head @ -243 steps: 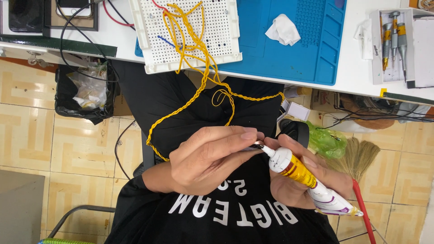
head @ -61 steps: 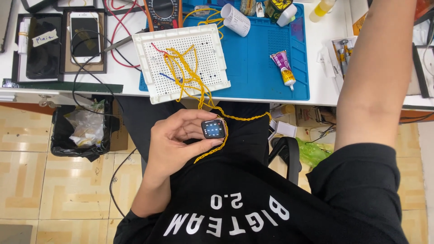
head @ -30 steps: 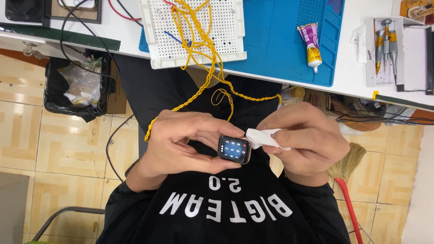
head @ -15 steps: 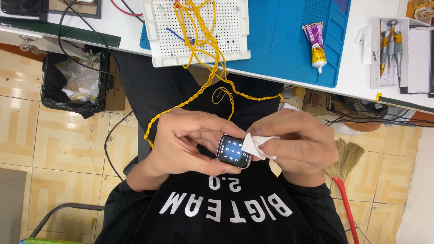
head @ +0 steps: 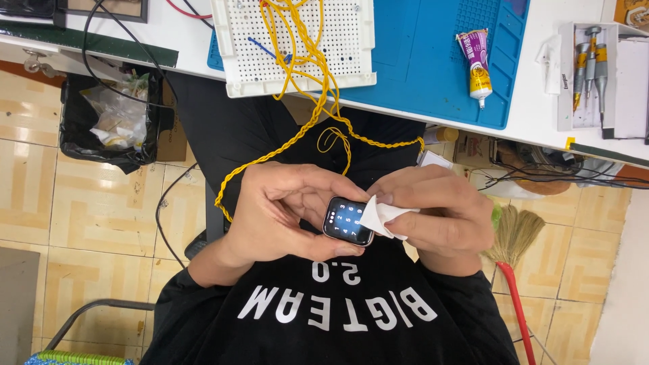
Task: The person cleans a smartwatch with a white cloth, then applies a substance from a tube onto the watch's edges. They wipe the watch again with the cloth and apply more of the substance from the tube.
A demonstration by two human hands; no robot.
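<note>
Wiping a Small Watch Body Over the Lap

Pressing a folded white tissue [head: 380,217] against the right edge of the small square watch body [head: 348,221], the right hand [head: 439,216] has closed in since a moment ago, when the tissue sat just off the screen; the wipe now looks under way. The left hand [head: 287,213] cradles the watch, fingers clamped on its top and bottom edges. The right fingers pinch the tissue. Up on the bench [head: 541,74] lie the glue tube [head: 475,64] and the white pegboard [head: 291,40] with yellow cord.
</note>
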